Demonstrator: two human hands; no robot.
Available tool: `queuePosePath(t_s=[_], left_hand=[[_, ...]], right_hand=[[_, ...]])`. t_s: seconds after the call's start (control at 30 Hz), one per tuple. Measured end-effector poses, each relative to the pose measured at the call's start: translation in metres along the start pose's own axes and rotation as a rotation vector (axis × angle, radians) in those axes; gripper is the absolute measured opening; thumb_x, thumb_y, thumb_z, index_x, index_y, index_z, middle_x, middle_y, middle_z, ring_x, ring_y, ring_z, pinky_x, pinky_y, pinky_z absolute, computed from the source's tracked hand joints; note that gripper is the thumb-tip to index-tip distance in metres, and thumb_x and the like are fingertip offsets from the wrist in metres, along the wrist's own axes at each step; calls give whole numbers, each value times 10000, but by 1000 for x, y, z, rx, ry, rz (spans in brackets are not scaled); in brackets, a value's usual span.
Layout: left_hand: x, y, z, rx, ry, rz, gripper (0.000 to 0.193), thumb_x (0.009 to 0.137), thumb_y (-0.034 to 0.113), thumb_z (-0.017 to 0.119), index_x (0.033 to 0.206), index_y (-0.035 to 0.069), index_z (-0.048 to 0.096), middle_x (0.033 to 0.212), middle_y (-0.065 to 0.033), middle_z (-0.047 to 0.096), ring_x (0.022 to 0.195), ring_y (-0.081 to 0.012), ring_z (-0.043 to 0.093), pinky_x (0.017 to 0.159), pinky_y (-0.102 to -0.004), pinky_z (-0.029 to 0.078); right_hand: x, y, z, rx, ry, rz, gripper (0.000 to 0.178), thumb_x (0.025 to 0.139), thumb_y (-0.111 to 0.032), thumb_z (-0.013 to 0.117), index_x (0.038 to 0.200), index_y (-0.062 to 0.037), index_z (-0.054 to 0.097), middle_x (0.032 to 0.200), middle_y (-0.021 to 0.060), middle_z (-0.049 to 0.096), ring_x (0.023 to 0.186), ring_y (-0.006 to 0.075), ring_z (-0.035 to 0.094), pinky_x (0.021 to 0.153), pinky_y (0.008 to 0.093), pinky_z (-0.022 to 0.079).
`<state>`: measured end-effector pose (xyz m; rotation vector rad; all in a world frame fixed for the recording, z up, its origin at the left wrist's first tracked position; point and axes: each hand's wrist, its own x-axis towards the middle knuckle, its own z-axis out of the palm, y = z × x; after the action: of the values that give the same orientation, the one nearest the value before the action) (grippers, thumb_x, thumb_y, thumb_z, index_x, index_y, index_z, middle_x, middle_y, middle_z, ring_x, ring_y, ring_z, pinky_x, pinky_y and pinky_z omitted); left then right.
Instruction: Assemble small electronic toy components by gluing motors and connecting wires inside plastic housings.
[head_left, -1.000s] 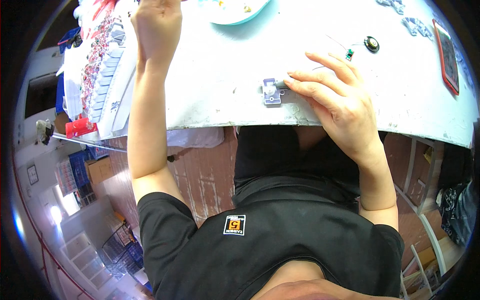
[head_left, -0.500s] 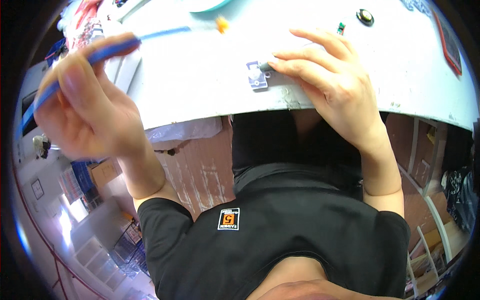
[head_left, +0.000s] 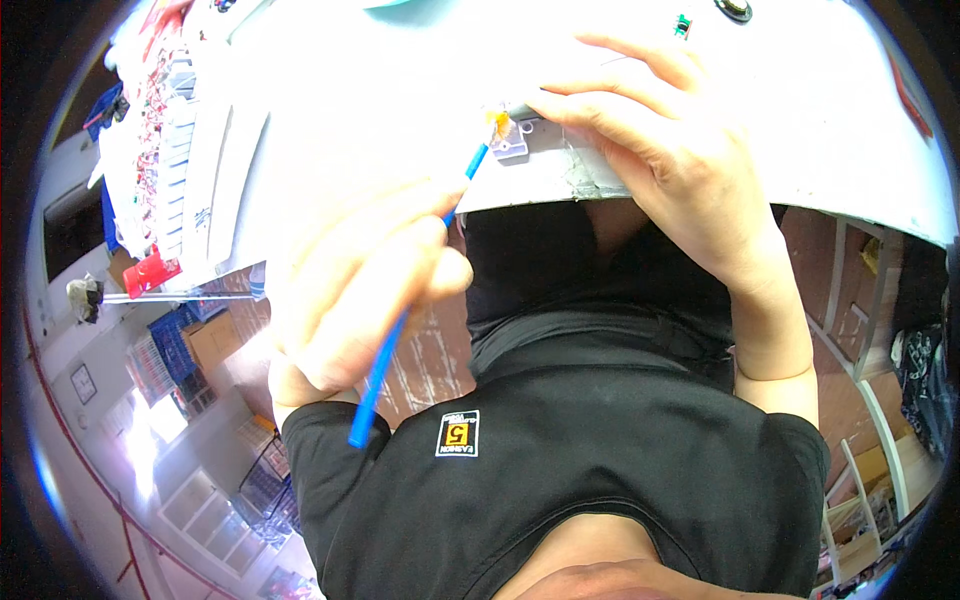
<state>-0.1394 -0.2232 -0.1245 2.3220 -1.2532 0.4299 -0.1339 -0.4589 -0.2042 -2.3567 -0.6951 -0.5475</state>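
Observation:
My left hand (head_left: 370,270) is closed around a slim blue stick (head_left: 378,375) with an orange tuft at its far end. That orange tip (head_left: 501,124) lies over a small translucent plastic part (head_left: 511,148) near the table's front edge. The part has a tiny ring at its side. My right hand (head_left: 665,135) rests just right of the part, its fingers stretched and spread, with the fingertips close to its edge. Whether they touch it is unclear, and glare washes out the detail.
A small green circuit board (head_left: 682,26) and a round black piece (head_left: 735,9) lie beyond my right hand. White strips (head_left: 205,190) and other items crowd the table's left side. A red-edged dark object (head_left: 905,95) lies at far right.
My left hand has swung right and toward me, bringing the stick's orange tip down onto the plastic part. My right hand stays beside the part. The view has shifted slightly.

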Motion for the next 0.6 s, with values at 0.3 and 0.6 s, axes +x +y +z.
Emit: queuePosePath(t_s=[0.3,0.6], left_hand=[[-7,2,-3,11,-52,185,247,863,124,750,914,-20,556,941,-204,713,833,-323,727,617,-367,600],[-14,-69,12,-485,348,-276,167,1040,84,489,1107,-60,541,934,-216,670,809,-299,711,691,-406,630]], right_hand=[[6,2,-3,-30,22,-60,262,793,-63,703,1044,-124,744,1108,-2,723,1219,243,594,993,395,455],[6,0,-3,-39,17,-59,268,781,-36,717,1035,-115,749,1108,1,723,1218,241,594,981,385,459]])
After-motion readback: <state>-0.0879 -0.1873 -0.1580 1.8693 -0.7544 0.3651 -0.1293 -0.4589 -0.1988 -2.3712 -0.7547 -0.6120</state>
